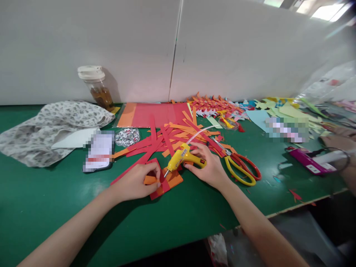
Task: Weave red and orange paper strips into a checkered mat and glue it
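My right hand (207, 165) is wrapped round the handle of a yellow glue gun (179, 157), whose metal tip points down and left. A clear glue stick (201, 132) curves out of its back. Under the tip lies a woven piece of red and orange paper strips (174, 180). My left hand (141, 180) pinches the left side of this piece, thumb and forefinger bent together over an orange strip. Loose red and orange strips (164, 141) are heaped just behind both hands. Scissors with yellow and red handles (241, 168) rest right of my right hand.
On the left are a patterned cloth (55, 129), a phone (99, 150), a bag of googly eyes (128, 137) and a cup (98, 87). Woven paper pieces (217, 105) lie at the back. At right, a person's hand (339, 137) is near a purple tool (311, 161).
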Demonstrator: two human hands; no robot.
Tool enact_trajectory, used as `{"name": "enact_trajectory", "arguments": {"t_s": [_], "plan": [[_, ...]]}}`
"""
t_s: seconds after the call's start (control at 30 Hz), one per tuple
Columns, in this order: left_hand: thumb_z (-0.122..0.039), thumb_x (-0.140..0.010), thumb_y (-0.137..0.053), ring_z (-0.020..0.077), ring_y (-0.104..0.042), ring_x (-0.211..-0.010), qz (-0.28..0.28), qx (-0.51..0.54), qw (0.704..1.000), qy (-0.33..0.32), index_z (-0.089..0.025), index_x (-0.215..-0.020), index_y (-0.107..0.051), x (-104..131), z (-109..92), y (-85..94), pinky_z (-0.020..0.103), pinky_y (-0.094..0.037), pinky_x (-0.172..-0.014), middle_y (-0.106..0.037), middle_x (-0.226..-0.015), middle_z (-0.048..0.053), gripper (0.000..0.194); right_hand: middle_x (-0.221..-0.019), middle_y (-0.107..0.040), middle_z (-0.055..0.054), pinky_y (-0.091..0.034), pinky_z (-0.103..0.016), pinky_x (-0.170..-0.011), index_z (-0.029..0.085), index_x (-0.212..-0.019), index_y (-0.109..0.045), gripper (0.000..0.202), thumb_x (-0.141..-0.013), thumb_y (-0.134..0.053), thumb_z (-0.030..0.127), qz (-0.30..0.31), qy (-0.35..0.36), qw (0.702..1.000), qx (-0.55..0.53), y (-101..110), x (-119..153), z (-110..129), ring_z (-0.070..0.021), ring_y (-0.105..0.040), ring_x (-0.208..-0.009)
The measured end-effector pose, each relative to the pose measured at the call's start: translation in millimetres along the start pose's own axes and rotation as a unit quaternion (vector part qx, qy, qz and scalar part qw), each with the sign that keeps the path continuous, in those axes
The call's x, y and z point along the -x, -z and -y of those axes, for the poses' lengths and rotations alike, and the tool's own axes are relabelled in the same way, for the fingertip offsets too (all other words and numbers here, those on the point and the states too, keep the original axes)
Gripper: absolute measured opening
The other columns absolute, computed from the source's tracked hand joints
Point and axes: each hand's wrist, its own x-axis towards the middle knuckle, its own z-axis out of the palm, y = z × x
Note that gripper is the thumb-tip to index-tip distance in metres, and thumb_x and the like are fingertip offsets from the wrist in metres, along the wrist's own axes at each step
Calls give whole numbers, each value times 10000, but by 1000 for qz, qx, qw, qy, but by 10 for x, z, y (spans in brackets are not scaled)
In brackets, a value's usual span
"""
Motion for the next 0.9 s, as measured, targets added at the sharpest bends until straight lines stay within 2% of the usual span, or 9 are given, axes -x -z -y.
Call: {"name": "enact_trajectory", "arguments": {"t_s": [0.2, 0.37, 0.9], "plan": [[-240, -774, -536, 142, -583, -721, -1, -3, 1000, -3, -213, -774, -487, -2, -11, 5, 281, -423, -633, -617, -804, -22, 56, -962, -670, -24, -489, -388, -878, 285, -1252, -421, 604, -714, -694, 249, 30, 10, 999, 13, 11, 2, 15, -224, -645, -956], [-251, -774, -532, 142, -582, -709, 0, -3, 1000, -3, -215, -806, -497, -5, -12, 2, 277, -427, -621, -625, -805, -16, 60, -954, -671, -26, -504, -388, -834, 290, -1243, -434, 579, -721, -682, 257, 32, 8, 999, 21, 12, 2, 12, -228, -653, -928], [-226, -770, -519, 143, -585, -735, 6, 12, 1000, -5, -220, -825, -484, -6, -4, 9, 268, -441, -644, -627, -826, -16, 65, -975, -683, -16, -483, -386, -859, 292, -1243, -416, 573, -734, -676, 253, 34, -5, 999, 2, 19, -3, -10, -222, -646, -954]]}}
